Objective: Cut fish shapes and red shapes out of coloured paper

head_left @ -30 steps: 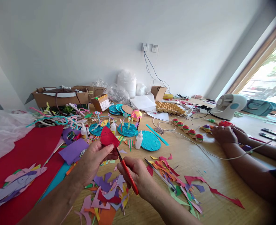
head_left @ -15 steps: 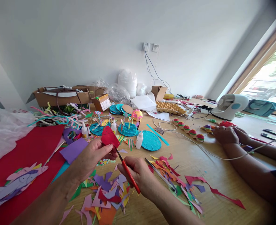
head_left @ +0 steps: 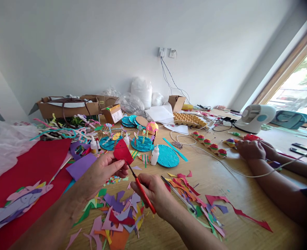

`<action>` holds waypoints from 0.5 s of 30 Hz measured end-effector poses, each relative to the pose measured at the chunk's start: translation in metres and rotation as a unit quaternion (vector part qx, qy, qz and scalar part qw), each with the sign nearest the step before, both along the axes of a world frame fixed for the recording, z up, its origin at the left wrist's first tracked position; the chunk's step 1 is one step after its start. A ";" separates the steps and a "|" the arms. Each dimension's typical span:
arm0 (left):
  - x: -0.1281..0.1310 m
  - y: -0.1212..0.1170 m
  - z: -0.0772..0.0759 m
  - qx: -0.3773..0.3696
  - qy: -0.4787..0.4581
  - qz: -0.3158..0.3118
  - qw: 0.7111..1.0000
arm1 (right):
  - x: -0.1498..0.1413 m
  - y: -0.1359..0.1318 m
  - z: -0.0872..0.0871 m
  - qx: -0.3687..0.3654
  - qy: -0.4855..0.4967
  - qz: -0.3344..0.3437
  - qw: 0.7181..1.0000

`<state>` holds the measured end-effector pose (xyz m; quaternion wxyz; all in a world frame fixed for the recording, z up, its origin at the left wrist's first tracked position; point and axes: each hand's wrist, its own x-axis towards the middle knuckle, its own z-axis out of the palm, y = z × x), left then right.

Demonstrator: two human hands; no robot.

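Note:
My left hand (head_left: 101,173) pinches a small red foam piece (head_left: 122,151) and holds it up above the wooden table (head_left: 237,194). My right hand (head_left: 153,192) is closed round red-handled scissors (head_left: 141,189), whose blades reach up to the lower edge of the red piece. Below both hands lies a heap of coloured foam scraps (head_left: 119,217). A second pair of scissors (head_left: 178,196) lies on more scraps just right of my right hand.
A large red foam sheet (head_left: 31,170) and a purple piece (head_left: 81,167) lie at the left. Teal discs (head_left: 167,156), glue bottles (head_left: 155,155), pipe cleaners (head_left: 65,132) and cardboard boxes (head_left: 65,107) fill the back. Another person's hands (head_left: 252,149) rest at the right near a white fan (head_left: 255,118).
My left hand has drawn slightly up and left with the red piece, uncovering more green scraps beneath my forearm. The scissors stay at the piece's lower edge.

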<state>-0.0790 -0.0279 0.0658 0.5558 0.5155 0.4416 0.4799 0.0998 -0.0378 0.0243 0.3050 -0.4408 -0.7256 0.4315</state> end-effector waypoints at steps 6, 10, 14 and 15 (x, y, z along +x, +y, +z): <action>0.000 -0.002 0.004 0.005 0.015 -0.011 1.000 | -0.001 -0.003 0.001 -0.026 0.008 0.003 1.000; -0.002 -0.002 0.005 0.011 0.030 -0.020 0.999 | 0.000 -0.003 0.002 -0.037 0.008 0.013 0.999; -0.003 -0.002 0.005 0.020 0.030 -0.034 0.999 | 0.000 -0.003 0.002 -0.038 0.010 0.013 0.999; -0.003 -0.002 0.005 0.020 0.028 -0.037 0.999 | 0.000 -0.003 0.002 -0.036 0.012 0.013 0.999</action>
